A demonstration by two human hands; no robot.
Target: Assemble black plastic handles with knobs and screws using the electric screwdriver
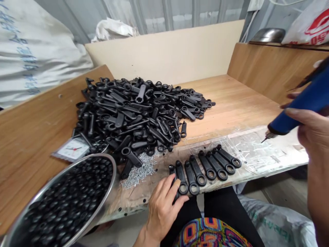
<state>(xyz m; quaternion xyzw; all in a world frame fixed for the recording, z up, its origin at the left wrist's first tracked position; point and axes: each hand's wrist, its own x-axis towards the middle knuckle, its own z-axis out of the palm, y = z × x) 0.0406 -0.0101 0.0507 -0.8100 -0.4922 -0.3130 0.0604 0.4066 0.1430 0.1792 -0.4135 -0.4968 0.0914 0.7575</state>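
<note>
Handles (196, 168) lie rowed along the bench (239, 97), long axes pointing away, leftmost handle (172, 168) pinched by the nearer left hand (163, 200), right hand (312, 127) gripping a blue driver (295, 113) well to the right

This looks like a small assembly workshop: black handles (141, 94) heaped mid-frame on a wooden bench (253, 97), loose screws (141, 169) below them, a blue screwdriver (300, 101) at right, corrugated metal wall (156, 15) across the top.

Ribbed grey wall (177, 13), cream back panel (180, 51), wooden side boards (264, 70), wood-grain tabletop (239, 97)
</note>
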